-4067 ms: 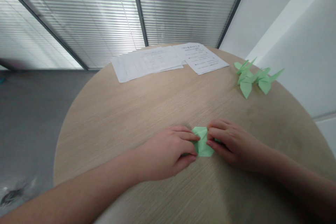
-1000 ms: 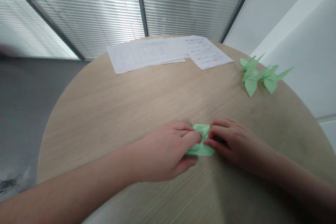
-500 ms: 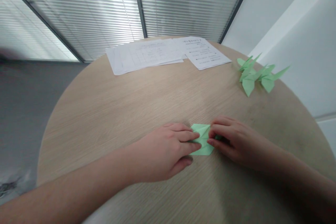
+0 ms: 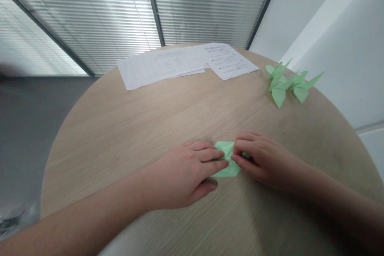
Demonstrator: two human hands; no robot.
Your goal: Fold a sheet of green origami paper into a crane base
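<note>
A light green sheet of folded origami paper [image 4: 231, 171] lies on the wooden table in front of me, with crease lines across it. My left hand [image 4: 195, 170] rests flat over its left part, fingers stretched out and pressing it down. At the right end, my right hand [image 4: 259, 156] pinches a part of the paper between thumb and fingers. That pinched part is mostly hidden by the fingers; a bit of green shows inside the curl of the hand.
Several finished green paper cranes [image 4: 279, 96] stand near the right edge of the round table [image 4: 126, 128]. Printed white sheets [image 4: 162, 64] lie along the far edge. Beyond are blinds [image 4: 204, 12] and a white wall [image 4: 339, 48].
The right thumb and fingers have moved slightly left over the paper, toward my left fingertips. My left hand stays pressed on the paper. The whole view has shifted a little.
</note>
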